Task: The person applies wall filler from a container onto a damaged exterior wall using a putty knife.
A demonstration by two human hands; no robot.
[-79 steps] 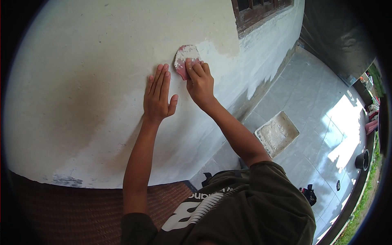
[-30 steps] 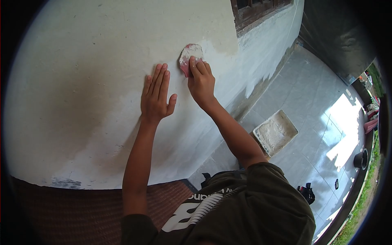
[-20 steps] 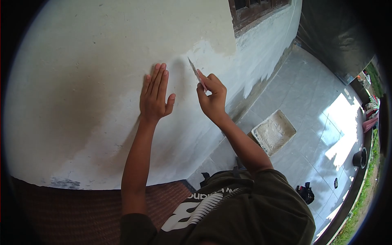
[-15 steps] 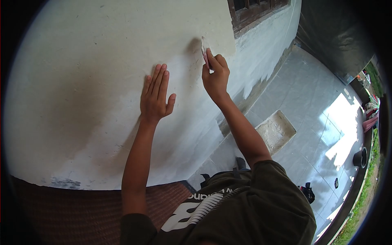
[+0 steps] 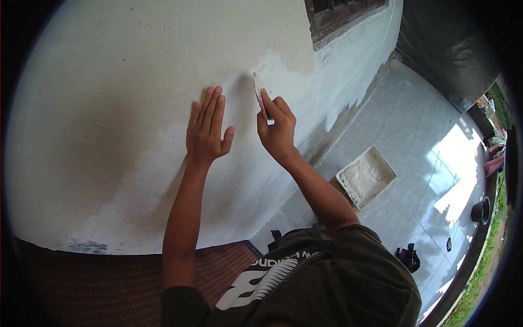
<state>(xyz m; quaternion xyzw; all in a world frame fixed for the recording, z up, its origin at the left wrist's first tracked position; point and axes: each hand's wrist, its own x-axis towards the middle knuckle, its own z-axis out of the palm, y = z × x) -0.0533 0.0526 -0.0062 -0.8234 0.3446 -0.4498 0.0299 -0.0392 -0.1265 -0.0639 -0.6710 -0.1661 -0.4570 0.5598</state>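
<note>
My left hand [image 5: 206, 128] lies flat on the pale wall [image 5: 174, 60], fingers together and pointing up, thumb apart, with nothing in it. To its right, my right hand [image 5: 278, 128] grips a putty knife [image 5: 259, 95] by its lower part. The tool's thin, whitish-smeared blade is held edge-on against the wall. Fresh white filler [image 5: 278, 71] shows on the wall just above and right of the blade. A shallow tray [image 5: 368, 177] holding white paste rests beyond my right forearm, low beside the wall.
A brown window frame [image 5: 340, 19] is at the top. Grey floor tiles [image 5: 403, 120] spread out at right, with a black bucket [image 5: 480, 211] and a dark bag [image 5: 408, 258]. A reddish-brown woven surface [image 5: 125, 283] lies at bottom left. A dark sheet [image 5: 452, 49] hangs at top right.
My right hand and the putty knife have moved down and left along the wall, and a white smear now shows where the blade was. My left hand has stayed in place.
</note>
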